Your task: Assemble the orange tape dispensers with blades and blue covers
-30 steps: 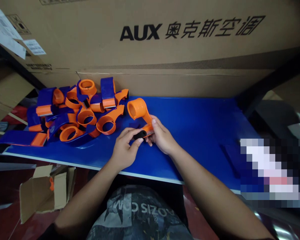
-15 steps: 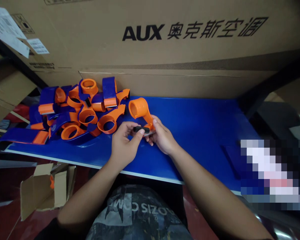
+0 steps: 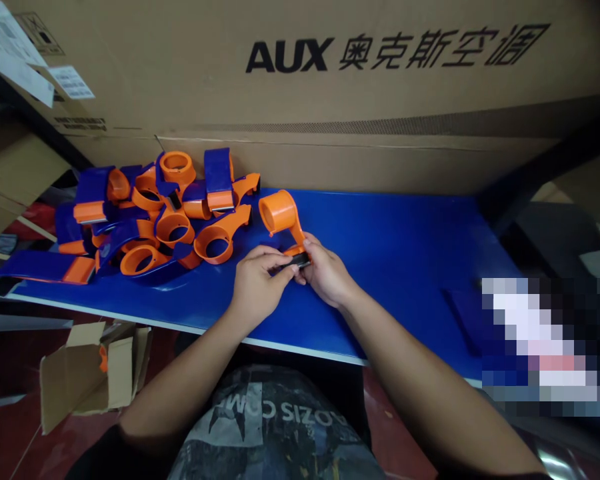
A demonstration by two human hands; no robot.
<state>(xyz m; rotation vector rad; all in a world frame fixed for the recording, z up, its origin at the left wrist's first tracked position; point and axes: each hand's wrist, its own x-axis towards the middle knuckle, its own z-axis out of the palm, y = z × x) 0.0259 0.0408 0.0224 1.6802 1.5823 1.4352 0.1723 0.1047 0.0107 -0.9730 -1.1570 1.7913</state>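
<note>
Above the blue tabletop, my right hand (image 3: 329,272) is closed round the lower end of an orange tape dispenser (image 3: 280,212), whose ring points up and to the left. My left hand (image 3: 261,280) pinches a small black strip-like piece (image 3: 297,261) between thumb and fingers. That black piece lies against the dispenser's lower end, near my right fingertips. Whether it is seated there I cannot tell, as fingers cover part of it. To the left of my hands lies a heap of orange and blue tape dispensers (image 3: 175,230).
The blue table (image 3: 400,247) has a pale front edge. Behind it stands a large cardboard box (image 3: 300,120) marked AUX. An open carton (image 3: 75,383) with an orange piece inside sits on the floor at left. A blurred-out patch (image 3: 545,340) covers the right side.
My left hand has moved slightly right, bringing the black piece from beside the dispenser's lower end to against it. My right hand keeps hold of the dispenser.
</note>
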